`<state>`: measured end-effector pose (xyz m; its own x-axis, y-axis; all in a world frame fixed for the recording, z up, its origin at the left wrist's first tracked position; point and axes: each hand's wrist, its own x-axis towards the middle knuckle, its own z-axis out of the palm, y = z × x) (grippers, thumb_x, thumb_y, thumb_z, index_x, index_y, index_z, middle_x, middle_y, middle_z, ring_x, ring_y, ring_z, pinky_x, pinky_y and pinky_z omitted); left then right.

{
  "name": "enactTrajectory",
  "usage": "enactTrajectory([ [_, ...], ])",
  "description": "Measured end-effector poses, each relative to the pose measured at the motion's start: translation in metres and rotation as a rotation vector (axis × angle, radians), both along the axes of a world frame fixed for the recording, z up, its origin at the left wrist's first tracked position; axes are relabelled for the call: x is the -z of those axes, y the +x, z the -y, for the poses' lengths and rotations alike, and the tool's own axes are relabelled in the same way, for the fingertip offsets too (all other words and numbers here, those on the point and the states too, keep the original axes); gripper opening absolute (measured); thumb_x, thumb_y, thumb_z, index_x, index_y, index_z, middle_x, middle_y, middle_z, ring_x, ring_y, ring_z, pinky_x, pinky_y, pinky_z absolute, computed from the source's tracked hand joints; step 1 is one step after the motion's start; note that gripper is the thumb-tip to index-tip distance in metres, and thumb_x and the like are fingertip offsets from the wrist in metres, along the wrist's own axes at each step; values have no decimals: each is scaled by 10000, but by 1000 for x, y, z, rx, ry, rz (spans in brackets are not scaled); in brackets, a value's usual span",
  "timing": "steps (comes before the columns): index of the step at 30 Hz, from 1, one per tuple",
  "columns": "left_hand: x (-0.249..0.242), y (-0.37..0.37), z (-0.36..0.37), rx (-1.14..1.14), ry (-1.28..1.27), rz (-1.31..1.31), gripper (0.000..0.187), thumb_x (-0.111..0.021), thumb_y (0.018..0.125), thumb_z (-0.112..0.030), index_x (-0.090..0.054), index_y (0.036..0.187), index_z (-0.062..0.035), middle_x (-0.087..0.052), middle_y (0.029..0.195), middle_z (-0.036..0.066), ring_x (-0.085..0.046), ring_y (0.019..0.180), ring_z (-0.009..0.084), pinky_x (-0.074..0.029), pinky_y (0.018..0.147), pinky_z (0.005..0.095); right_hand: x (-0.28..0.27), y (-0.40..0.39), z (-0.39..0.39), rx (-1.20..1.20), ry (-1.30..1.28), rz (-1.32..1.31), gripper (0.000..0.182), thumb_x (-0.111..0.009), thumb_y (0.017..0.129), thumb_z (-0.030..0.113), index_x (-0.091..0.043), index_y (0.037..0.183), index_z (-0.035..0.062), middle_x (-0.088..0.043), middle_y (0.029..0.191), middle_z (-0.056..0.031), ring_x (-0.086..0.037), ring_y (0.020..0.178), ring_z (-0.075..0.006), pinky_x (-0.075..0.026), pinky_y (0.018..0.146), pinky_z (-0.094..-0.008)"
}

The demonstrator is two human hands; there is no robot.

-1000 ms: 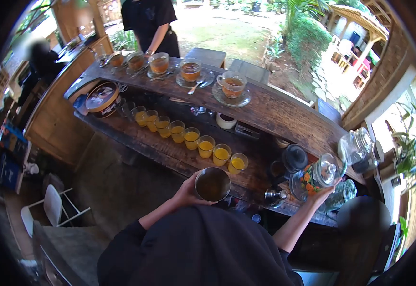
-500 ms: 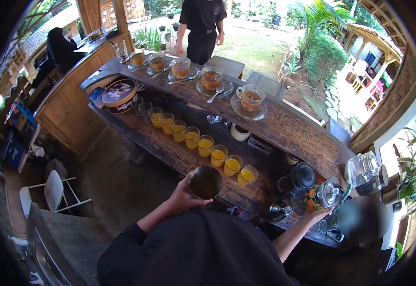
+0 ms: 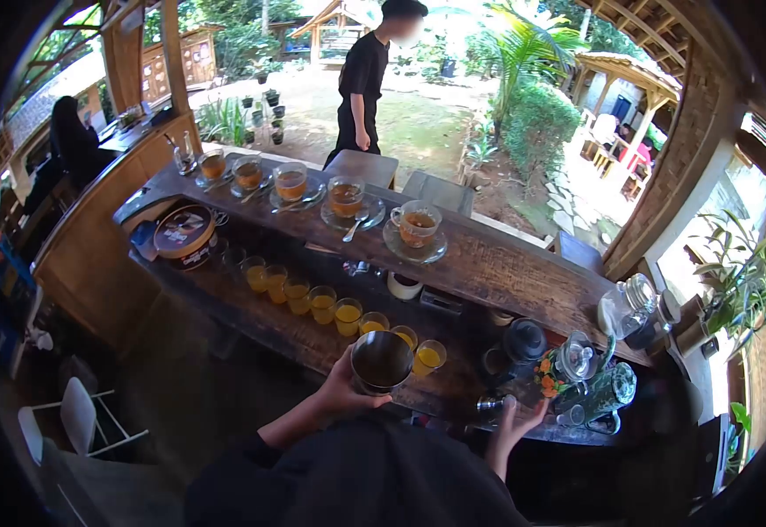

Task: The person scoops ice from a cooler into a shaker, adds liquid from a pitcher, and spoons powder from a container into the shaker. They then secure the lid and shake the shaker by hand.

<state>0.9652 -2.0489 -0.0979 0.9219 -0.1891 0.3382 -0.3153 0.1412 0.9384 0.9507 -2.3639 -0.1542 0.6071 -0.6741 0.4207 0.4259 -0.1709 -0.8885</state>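
Note:
My left hand (image 3: 341, 392) is wrapped round a round metal cup (image 3: 382, 361) with a dark inside, held over the front edge of the lower counter. Behind the cup, a row of several glasses of orange drink (image 3: 348, 317) runs leftward, some partly hidden by it. My right hand (image 3: 516, 424) has its fingers spread, beside a small metal jigger (image 3: 490, 403) and below a glass jar with orange flowers (image 3: 548, 378). Whether a fingertip touches the jigger I cannot tell. On the upper shelf stand several glass cups of tea (image 3: 418, 227) on saucers.
A round ice cream tub (image 3: 184, 235) sits at the left end of the counter. Glass jars (image 3: 627, 306) and a green patterned pitcher (image 3: 612, 386) stand at the right. A person in black (image 3: 364, 79) is beyond the counter near stools (image 3: 363, 167).
My right hand has come away from the flowered jar and moved left, its fingers now spread. The view has shifted. The person beyond the counter has turned sideways. My left hand still holds the cup.

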Motion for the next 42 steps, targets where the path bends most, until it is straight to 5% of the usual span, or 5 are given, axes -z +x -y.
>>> enactTrajectory([
  [4, -5, 25, 17, 244, -111, 87, 887, -782, 612, -57, -281, 1344, -54, -475, 1217, 69, -464, 1142, 158, -377, 956, 324, 16, -16, 5, -54, -824, -412, 787, -798, 615, 143, -373, 1270, 38, -418, 1235, -218, -414, 1162, -374, -340, 994, -442],
  [10, -23, 41, 60, 458, -140, 131, 897, -779, 607, -27, -272, 1346, -60, -452, 1229, 68, -464, 1126, 148, -404, 914, 309, 32, -10, 24, -77, -789, -356, 750, -799, 600, 115, -398, 1231, 63, -463, 1183, -213, -457, 1118, -382, -375, 960, -446],
  [14, -38, 42, 91, 605, -141, 109, 888, -762, 617, 7, -264, 1350, -59, -438, 1239, 69, -461, 1121, 144, -423, 899, 293, -31, -31, 19, -253, -147, -223, 860, -792, 665, 166, -249, 1329, 100, -456, 1188, -152, -497, 1077, -229, -463, 868, -370],
  [23, -57, 31, 150, 841, -184, 275, 987, -850, 582, -121, -270, 1378, -49, -450, 1308, 115, -439, 1215, 200, -371, 999, 355, -203, -80, 1, -396, -520, 258, 900, -828, 621, 106, -207, 1262, 216, -347, 1304, -293, -465, 1164, -359, -443, 906, -451],
  [42, -79, 15, 163, 981, -65, 193, 919, -809, 650, -119, -252, 1377, -44, -505, 1233, 111, -506, 1133, 189, -418, 946, 339, -206, -72, 2, -429, -692, 130, 991, -847, 601, 149, -174, 1329, 165, -424, 1217, -253, -506, 1087, -315, -451, 879, -422],
])
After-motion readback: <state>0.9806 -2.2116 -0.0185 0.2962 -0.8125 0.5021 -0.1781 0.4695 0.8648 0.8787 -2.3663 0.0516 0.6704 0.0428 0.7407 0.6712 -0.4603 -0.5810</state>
